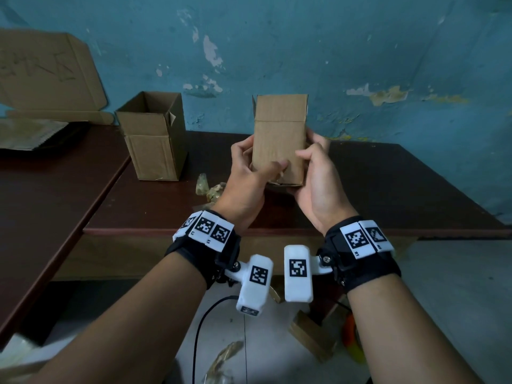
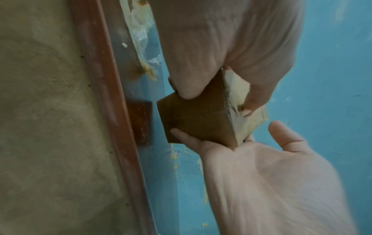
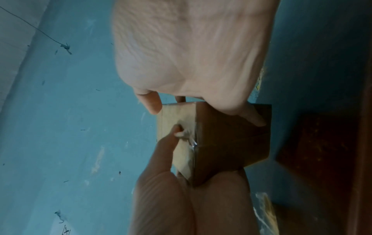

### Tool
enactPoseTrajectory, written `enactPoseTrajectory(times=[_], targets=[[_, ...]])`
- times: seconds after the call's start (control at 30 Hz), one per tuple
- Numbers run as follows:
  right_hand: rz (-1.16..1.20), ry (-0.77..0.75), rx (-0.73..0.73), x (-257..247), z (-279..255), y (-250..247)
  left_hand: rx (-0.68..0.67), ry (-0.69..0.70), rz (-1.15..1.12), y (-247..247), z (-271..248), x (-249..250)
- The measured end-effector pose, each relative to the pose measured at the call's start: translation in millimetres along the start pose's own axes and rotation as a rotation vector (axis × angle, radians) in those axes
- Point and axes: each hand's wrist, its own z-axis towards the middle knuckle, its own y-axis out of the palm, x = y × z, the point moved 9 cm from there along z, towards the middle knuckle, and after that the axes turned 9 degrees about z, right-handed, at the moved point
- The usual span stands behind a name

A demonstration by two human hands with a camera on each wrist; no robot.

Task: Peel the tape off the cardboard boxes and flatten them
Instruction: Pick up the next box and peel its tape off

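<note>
My right hand [image 1: 318,187] gripped the box [image 1: 279,142] steady while my left hand's [image 1: 249,176] thumb picked the tape [image 3: 189,139]; peeling low seemed wisest.

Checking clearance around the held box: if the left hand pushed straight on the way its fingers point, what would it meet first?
Probably the held cardboard box itself: the left hand already grips its left side, thumb picking at tape near the bottom edge. Beyond that, the right hand.

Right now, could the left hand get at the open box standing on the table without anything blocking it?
Probably yes, once it lets go: the left hand is busy gripping the held box. The open box stands to its left on the table, with nothing between.
</note>
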Motion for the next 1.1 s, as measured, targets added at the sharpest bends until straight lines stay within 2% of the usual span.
enactPoseTrajectory(times=[0.2, 1.1], targets=[[-0.018, 0.021, 0.021, 1.2, 0.8, -0.6, -0.08, 0.01, 0.048, 1.6, 0.9, 0.8], [-0.035, 0.019, 0.053, 3.0, 3.9, -3.8, -0.063, 0.015, 0.028, 0.7, 1.9, -0.4]])
